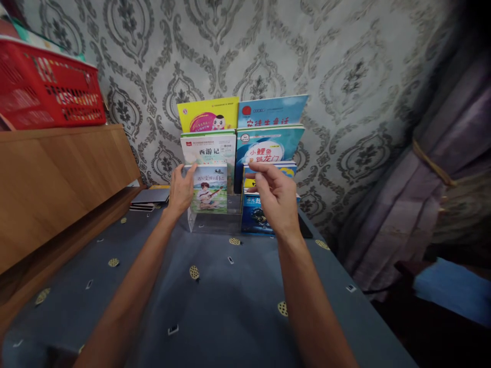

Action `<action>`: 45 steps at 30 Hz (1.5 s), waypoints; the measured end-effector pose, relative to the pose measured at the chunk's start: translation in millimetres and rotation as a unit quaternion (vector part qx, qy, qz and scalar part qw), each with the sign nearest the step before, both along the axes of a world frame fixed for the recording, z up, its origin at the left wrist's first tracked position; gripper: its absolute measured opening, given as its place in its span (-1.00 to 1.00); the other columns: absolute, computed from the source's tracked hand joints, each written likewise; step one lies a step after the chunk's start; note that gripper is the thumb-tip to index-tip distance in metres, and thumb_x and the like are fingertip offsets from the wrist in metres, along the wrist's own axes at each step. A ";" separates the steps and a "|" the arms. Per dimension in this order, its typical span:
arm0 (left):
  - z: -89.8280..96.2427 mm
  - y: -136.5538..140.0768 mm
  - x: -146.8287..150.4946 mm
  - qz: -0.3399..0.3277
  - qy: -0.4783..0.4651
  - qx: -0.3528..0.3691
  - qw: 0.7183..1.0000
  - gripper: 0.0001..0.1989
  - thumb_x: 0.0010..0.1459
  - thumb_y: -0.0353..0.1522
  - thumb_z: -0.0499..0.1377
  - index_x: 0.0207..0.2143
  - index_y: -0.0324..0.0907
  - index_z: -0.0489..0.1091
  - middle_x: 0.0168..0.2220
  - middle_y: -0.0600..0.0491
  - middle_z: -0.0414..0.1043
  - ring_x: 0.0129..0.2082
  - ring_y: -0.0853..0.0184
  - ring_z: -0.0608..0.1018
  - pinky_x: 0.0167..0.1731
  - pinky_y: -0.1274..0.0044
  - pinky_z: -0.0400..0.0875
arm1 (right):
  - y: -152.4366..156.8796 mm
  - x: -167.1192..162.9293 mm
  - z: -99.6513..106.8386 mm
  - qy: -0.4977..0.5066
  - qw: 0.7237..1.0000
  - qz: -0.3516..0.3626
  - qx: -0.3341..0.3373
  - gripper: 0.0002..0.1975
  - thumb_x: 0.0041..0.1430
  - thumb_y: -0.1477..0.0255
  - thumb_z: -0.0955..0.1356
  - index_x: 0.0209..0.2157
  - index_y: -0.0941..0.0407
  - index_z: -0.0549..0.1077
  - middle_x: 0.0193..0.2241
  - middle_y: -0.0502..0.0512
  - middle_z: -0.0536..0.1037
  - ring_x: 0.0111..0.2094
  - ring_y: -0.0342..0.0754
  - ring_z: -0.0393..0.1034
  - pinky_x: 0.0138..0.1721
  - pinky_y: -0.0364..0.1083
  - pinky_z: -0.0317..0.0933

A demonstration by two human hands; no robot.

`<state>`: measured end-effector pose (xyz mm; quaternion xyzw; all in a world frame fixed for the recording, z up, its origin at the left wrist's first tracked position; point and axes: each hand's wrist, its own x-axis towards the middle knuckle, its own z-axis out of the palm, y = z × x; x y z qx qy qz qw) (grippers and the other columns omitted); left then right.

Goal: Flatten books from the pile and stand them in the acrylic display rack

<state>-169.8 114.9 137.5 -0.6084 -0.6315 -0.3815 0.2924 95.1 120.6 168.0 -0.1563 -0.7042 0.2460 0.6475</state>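
My left hand [181, 190] is at the upper left corner of a small book [210, 191] with a guitar player on its cover, thumb against the front and fingers bent round the edge. The book stands in the lowest tier of a clear acrylic book stand [215, 223]. My right hand [278, 197] hovers before the stand's right column, thumb and fingers bent but apart, with nothing visible between them. It partly covers a dark blue book [251, 217] and a yellow-and-blue book [287, 170]. Behind are a white-and-green book [209, 148], teal book [270, 140], yellow book [207, 115] and blue book [274, 108].
The stand is on a dark blue patterned tablecloth [222, 296] against a papered wall [261, 61]. Left are a wooden cabinet [69, 179], a red basket [72, 97] on it, and a low stack of books [151, 197]. A tied curtain [414, 204] hangs at the right.
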 end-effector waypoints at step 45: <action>-53.8 -12.1 -37.7 -0.047 -0.223 0.021 0.973 -0.63 0.43 -0.21 -0.13 0.14 -0.21 0.18 -0.11 -0.09 0.46 -0.07 0.23 0.53 0.01 0.37 0.37 | 6.2 -37.9 -24.4 -0.257 0.966 0.008 0.009 -0.65 0.36 0.40 0.22 0.05 0.16 0.50 -0.21 0.18 0.65 -0.22 0.04 0.54 -0.15 0.04 0.38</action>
